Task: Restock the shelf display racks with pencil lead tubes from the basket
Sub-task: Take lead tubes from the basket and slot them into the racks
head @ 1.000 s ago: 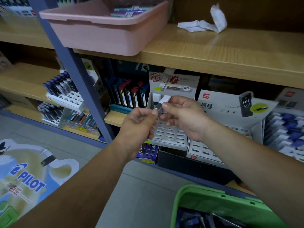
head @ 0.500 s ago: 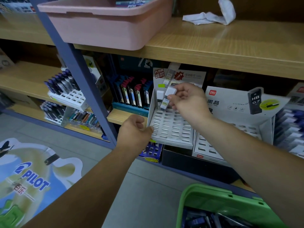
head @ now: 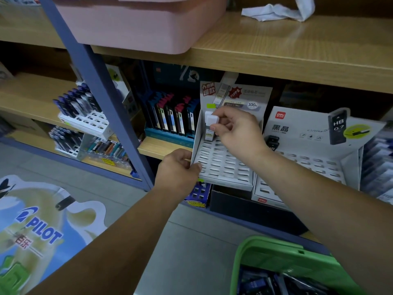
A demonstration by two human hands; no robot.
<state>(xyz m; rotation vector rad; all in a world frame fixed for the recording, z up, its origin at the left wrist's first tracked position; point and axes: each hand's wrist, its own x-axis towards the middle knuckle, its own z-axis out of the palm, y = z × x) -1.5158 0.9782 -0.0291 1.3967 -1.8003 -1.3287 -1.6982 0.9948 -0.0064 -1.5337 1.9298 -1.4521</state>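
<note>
A white slotted display rack (head: 223, 165) stands on the lower shelf. My right hand (head: 236, 130) pinches a white-capped pencil lead tube (head: 211, 124) at the rack's top left corner, beside another white-capped tube standing there. My left hand (head: 178, 171) grips the rack's lower left edge. A green basket (head: 276, 258) with dark lead tubes inside sits at the bottom right.
A second white rack (head: 308, 165) marked HB 0.7 stands to the right. A pink tub (head: 138, 24) and a white cloth (head: 276, 12) sit on the upper shelf. A blue upright post (head: 95, 86) stands left, with more stocked racks (head: 85, 111) beyond. A PILOT floor sign (head: 38, 228) lies at left.
My hands separated. The right hand carried the tube up to the rack's top left corner. The left hand moved down and took hold of the rack's lower left edge.
</note>
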